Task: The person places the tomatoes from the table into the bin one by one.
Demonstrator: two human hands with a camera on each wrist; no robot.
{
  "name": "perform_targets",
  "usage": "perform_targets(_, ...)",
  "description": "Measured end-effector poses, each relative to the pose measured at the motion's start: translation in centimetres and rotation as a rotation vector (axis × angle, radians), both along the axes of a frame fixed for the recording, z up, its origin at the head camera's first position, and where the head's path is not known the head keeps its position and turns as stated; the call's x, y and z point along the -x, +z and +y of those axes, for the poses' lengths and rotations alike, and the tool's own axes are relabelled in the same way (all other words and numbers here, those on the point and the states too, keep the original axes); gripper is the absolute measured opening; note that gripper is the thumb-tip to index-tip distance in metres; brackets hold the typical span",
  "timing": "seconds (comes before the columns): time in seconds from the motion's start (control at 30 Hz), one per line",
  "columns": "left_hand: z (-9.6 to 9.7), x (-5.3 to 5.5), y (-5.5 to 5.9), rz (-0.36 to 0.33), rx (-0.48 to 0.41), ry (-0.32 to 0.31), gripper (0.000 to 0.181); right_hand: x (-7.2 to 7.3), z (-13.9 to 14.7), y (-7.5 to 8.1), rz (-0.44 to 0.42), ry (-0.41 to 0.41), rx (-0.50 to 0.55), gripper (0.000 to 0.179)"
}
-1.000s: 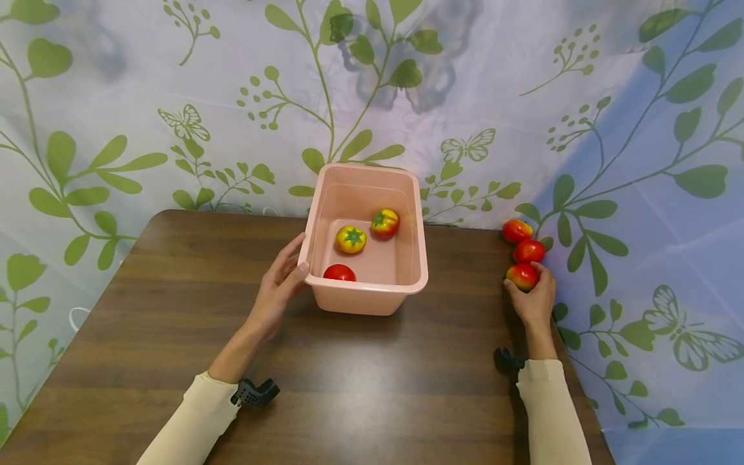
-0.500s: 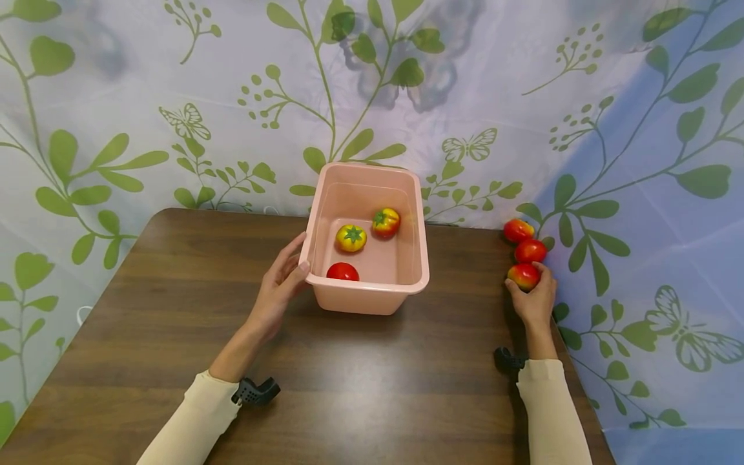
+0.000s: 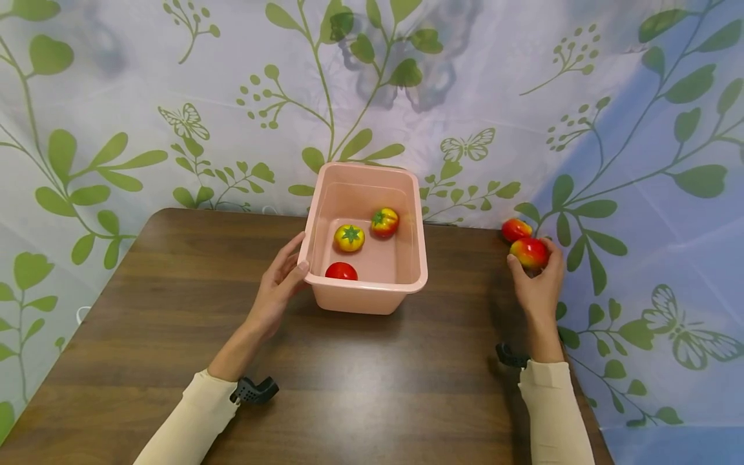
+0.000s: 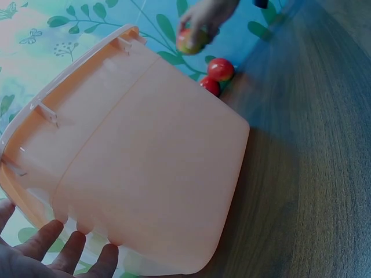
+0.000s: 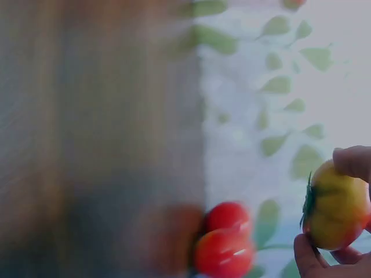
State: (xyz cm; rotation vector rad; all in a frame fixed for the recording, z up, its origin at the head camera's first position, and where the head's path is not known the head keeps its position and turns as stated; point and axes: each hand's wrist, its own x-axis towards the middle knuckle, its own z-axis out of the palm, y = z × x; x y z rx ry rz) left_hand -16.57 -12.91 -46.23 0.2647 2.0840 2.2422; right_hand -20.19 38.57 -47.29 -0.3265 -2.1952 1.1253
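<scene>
My right hand [image 3: 540,287] grips a red and yellow tomato [image 3: 529,253] between thumb and fingers, lifted off the table. Its green calyx shows in the right wrist view, where the tomato [image 5: 335,207] has fingertips above and below it. Two red tomatoes [image 4: 220,69] stay on the table beneath, by the wall; in the head view the held one overlaps one of them. A pink plastic bin [image 3: 357,302] stands at the back middle. Fingers of my left hand [image 3: 273,294] rest extended against its outer left wall, the thumb at the rim. Inside lie a yellow tomato [image 3: 349,238], a red-yellow tomato [image 3: 385,222] and a red tomato [image 3: 341,271].
The brown wooden table [image 3: 360,381] meets a leaf-patterned cloth [image 3: 232,148] at the back and right. The bin's front wall partly hides the red tomato inside. A dark wrist mount [image 3: 256,390] sits on the left wrist.
My right hand has lifted the nearest tomato of the row at the right off the table, moving up. The left hand and the bin have stayed in place.
</scene>
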Motion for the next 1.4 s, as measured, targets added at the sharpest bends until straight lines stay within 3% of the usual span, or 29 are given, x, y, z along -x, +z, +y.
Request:
perform_targets(0.17,-0.1,0.0,-0.2,-0.002,0.017,0.004,0.06,-0.6,-2.0,3.5,0.037,0.028,0.008,0.071)
perform_targets(0.33,-0.1,0.0,-0.1,-0.004,0.011,0.005,0.059,-1.0,-3.0,5.1,0.061,0.057,-0.026,0.07)
perform_targets(0.63,-0.1,-0.1,-0.3,-0.01,0.011,0.0,0.059,-1.2,-3.8,5.6,0.05,0.078,-0.017,0.072)
perform_targets(0.9,-0.1,0.1,-0.3,-0.01,0.001,-0.002,0.059,-0.7,-5.3,6.0,0.093,0.11,-0.029,0.073)
perform_targets(1.0,-0.1,0.1,-0.3,-0.006,-0.004,-0.002,0.059,-0.7,-6.5,6.3,0.112,0.153,-0.029,0.072)
perform_targets(1.23,-0.1,0.1,-0.3,0.0,-0.01,-0.009,0.059,-2.0,-11.8,8.9,0.141,0.278,0.025,0.068)
perform_targets(1.4,-0.2,0.1,-0.3,-0.003,-0.004,-0.005,0.059,-1.2,-13.5,7.5,0.131,0.345,0.004,0.073)
